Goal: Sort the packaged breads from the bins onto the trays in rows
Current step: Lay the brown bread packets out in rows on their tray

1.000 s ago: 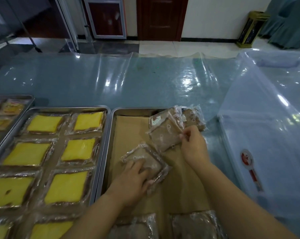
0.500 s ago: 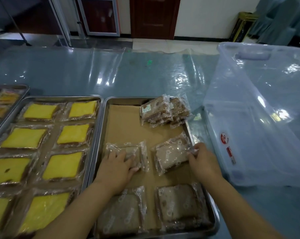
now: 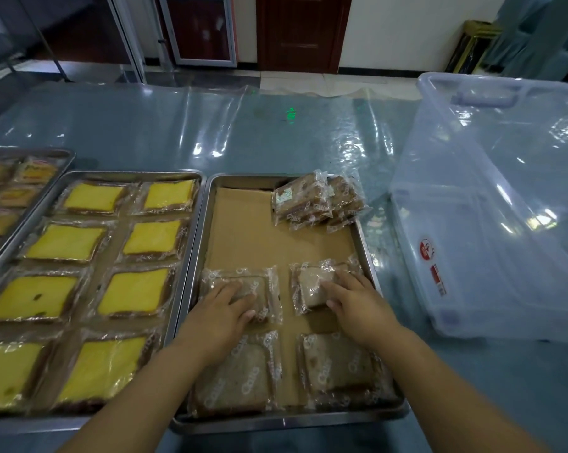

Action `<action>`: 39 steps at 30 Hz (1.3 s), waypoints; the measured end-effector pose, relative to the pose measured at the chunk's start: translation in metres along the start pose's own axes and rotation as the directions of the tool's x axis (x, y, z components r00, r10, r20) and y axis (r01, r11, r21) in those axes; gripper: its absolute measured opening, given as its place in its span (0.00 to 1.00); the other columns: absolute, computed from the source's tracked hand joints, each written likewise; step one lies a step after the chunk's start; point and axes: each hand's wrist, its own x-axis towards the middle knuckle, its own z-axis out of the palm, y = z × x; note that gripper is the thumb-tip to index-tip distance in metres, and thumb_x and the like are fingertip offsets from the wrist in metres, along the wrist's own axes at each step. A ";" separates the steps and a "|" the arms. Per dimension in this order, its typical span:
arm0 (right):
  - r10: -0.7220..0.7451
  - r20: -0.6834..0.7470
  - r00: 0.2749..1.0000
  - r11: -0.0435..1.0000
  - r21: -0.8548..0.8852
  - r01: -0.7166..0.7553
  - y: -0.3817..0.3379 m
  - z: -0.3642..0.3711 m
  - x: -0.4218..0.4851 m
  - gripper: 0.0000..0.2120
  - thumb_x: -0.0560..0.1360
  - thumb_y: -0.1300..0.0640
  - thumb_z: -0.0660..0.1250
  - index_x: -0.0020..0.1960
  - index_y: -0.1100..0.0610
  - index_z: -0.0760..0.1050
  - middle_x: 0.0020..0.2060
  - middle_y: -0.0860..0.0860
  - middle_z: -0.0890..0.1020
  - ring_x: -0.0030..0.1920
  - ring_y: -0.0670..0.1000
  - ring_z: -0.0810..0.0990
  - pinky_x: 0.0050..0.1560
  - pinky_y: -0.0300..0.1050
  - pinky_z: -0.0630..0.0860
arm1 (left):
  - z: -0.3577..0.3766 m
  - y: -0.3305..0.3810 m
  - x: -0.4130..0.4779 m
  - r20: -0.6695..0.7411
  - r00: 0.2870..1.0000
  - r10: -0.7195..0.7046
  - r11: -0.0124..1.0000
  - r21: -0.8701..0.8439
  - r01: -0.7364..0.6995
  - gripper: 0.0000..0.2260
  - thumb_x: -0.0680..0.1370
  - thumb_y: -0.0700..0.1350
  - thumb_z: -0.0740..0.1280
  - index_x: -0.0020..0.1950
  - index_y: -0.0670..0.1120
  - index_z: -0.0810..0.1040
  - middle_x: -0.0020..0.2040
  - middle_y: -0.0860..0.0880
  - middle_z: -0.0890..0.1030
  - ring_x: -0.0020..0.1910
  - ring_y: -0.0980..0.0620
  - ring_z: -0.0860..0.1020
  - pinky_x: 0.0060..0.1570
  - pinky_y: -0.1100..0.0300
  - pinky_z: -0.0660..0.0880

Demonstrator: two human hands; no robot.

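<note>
A metal tray lined with brown paper holds brown packaged breads. My left hand rests flat on one pack in the second row's left spot. My right hand presses flat on another pack in the same row's right spot. Two more brown packs lie in the nearest row. A small pile of brown packs sits on the tray's far right corner.
A tray of yellow packaged breads in rows stands to the left, with another tray of packs at the far left. A clear plastic bin stands at the right on the plastic-covered table.
My right hand drew a pack down from the pile and both hands settled their packs flat side by side in the second row. The view tilted down and closer.
</note>
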 end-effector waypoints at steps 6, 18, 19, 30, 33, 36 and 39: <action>-0.010 -0.077 0.997 1.000 -0.007 0.010 0.000 0.005 -0.020 0.17 0.79 0.47 0.57 0.67 0.43 0.69 0.71 0.46 0.65 0.71 0.51 0.60 0.66 0.49 0.64 | 0.002 -0.001 -0.015 -0.051 0.999 0.012 1.000 0.002 -0.012 0.19 0.81 0.57 0.52 0.70 0.57 0.67 0.73 0.53 0.63 0.72 0.52 0.58 0.68 0.56 0.58; 0.132 -0.255 0.958 0.983 0.156 -0.094 -0.007 -0.041 0.017 0.11 0.77 0.48 0.62 0.53 0.52 0.77 0.49 0.47 0.78 0.48 0.49 0.75 0.43 0.43 0.72 | -0.034 0.010 0.038 -0.152 0.983 0.102 0.990 -0.077 -0.114 0.15 0.78 0.55 0.60 0.62 0.51 0.76 0.57 0.54 0.77 0.56 0.51 0.74 0.55 0.56 0.71; 0.152 -0.255 0.955 0.978 0.176 -0.109 -0.007 -0.047 0.027 0.11 0.77 0.47 0.62 0.53 0.53 0.77 0.49 0.47 0.78 0.47 0.49 0.75 0.43 0.43 0.73 | -0.036 0.011 0.050 -0.150 0.981 0.120 0.988 -0.082 -0.133 0.16 0.78 0.54 0.61 0.63 0.51 0.75 0.58 0.53 0.76 0.57 0.51 0.74 0.55 0.57 0.71; 0.304 -0.210 0.929 0.941 0.221 -0.258 0.004 -0.080 0.122 0.07 0.75 0.47 0.63 0.44 0.49 0.69 0.40 0.47 0.77 0.40 0.50 0.74 0.37 0.44 0.69 | -0.054 0.019 0.190 -0.210 0.969 0.129 0.975 -0.149 -0.162 0.26 0.75 0.45 0.66 0.72 0.52 0.62 0.72 0.51 0.63 0.65 0.50 0.68 0.56 0.61 0.68; 0.315 -0.178 0.932 0.937 0.213 -0.276 0.005 -0.077 0.139 0.09 0.75 0.46 0.63 0.48 0.51 0.73 0.43 0.48 0.78 0.41 0.50 0.76 0.39 0.43 0.71 | -0.050 0.016 0.216 -0.107 0.991 0.075 0.980 -0.175 -0.093 0.28 0.76 0.45 0.66 0.73 0.51 0.58 0.75 0.50 0.55 0.69 0.47 0.63 0.62 0.54 0.67; 0.312 -0.155 0.937 0.934 0.229 -0.273 0.003 -0.071 0.150 0.10 0.75 0.46 0.63 0.49 0.52 0.75 0.44 0.49 0.80 0.41 0.50 0.76 0.37 0.42 0.69 | -0.043 0.013 0.229 -0.035 0.997 0.072 0.979 -0.188 -0.077 0.28 0.75 0.46 0.67 0.72 0.50 0.59 0.75 0.50 0.56 0.69 0.47 0.65 0.63 0.53 0.68; 0.323 -0.165 0.932 0.922 0.279 -0.270 0.002 -0.066 0.155 0.09 0.76 0.48 0.64 0.48 0.53 0.76 0.42 0.50 0.80 0.38 0.49 0.74 0.34 0.41 0.65 | -0.038 0.008 0.231 -0.060 0.995 0.079 0.966 -0.243 -0.091 0.27 0.76 0.45 0.67 0.72 0.49 0.61 0.73 0.51 0.60 0.68 0.50 0.64 0.64 0.58 0.64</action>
